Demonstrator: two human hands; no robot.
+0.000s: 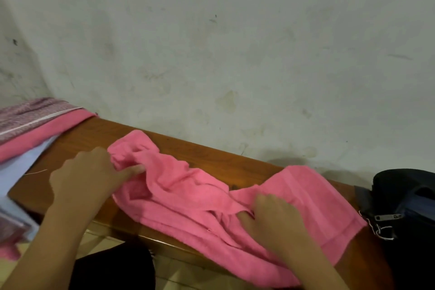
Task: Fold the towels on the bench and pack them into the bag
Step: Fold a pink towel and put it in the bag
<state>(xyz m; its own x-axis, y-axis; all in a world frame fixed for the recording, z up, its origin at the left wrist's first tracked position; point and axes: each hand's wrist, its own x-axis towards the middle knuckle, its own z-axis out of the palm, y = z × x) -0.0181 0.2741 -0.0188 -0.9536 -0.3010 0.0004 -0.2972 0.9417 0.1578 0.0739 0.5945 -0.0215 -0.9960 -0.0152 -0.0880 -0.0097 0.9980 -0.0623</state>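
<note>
Wall: pale and stained wall stood behind everything.
Surface: brown wooden surface ran from upper left to lower right.
Towel: pink towel lay crumpled along the surface, long axis left to right, near edge hanging over the front.
Bag: dark bag sat at the right end, just beside the towel's right edge; the frame cut it off.
Stack: more pink and patterned cloth lay at the far left, partly out of view.
Left hand: left hand pinched the towel's bunched left end.
Right hand: right hand pressed on the middle of the towel, nearer to the bag; whether its fingers gripped cloth could not be told.
Judgement: towel probably needed spreading flat first.
</note>
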